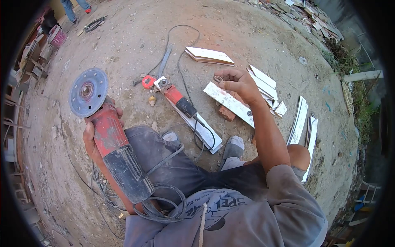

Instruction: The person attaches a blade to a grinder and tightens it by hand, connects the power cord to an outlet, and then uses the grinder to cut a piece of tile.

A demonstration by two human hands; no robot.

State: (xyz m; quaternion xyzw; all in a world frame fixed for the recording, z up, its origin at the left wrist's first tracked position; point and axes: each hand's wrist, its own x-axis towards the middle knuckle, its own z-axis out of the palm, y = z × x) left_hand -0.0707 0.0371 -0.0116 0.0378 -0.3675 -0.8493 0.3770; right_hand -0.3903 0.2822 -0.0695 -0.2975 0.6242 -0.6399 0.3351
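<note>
My left hand [93, 140] is wrapped round the body of a red and black angle grinder [113, 138]. A grey cutting disc [78, 92] sits on its head, facing up, with a round hub in its centre. My right hand [240, 84] pinches a small ring-shaped piece [218, 78], perhaps a flange nut, above the end of a white tile strip [226, 100]. That strip rests partly on a brick [226, 113], and a small dark round part [249, 113] lies on it. The grinder's grey cable [168, 206] is coiled by my lap.
A second red and black grinder [177, 98] lies on another tile strip [205, 138], beside a red tape measure [148, 81]. Cut tile strips [210, 55] lie around on the dirt ground [135, 37]. At the top left are a person's legs [70, 10] and a pink bucket [56, 36].
</note>
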